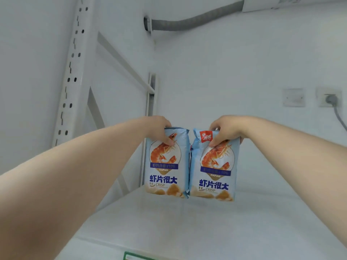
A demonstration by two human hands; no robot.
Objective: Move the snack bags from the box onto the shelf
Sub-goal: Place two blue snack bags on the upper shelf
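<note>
Two light-blue shrimp-crisp snack bags stand upright side by side at the back of the white shelf (187,226). My left hand (159,128) grips the top of the left bag (166,171), thumb on its front. The top of the right bag (214,173) is held by my right hand (227,131), thumb over the shrimp picture. The bags' inner edges touch. Their bottoms are at the shelf surface near the back wall. The box is out of view.
A white perforated shelf upright (73,72) rises at the left, with a rear post (151,98) behind the left bag. A grey hose (191,21) runs along the wall above. Wall sockets with a plugged-in cable (331,100) sit at the right. A green label (135,257) marks the shelf's front edge.
</note>
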